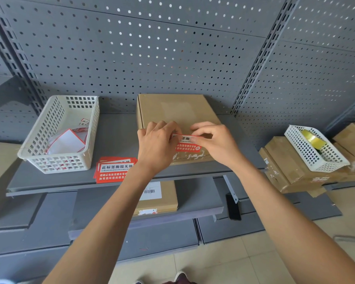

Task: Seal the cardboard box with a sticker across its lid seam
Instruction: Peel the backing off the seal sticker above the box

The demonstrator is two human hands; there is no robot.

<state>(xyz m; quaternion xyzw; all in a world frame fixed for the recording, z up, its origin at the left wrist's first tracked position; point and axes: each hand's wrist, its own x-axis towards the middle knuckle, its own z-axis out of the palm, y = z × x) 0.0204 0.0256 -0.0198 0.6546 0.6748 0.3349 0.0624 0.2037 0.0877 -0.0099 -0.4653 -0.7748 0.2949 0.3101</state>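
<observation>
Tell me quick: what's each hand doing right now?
Left hand: fingers closed on the left end of the red sticker at the cardboard box front edge.
Right hand: pinching the sticker's right end.

1. Two white plastic baskets: one at the left (57,134), one at the right (316,149).
2. One cardboard box (178,115) on the upper shelf, one smaller box (160,198) on the shelf below.
3. One red sticker (188,145) on the box, and one stack of red stickers (114,170) beside it.
4. Two hands: left hand (156,144), right hand (215,140).
5. One roll of tape (314,139).
6. One black phone (233,207).
</observation>
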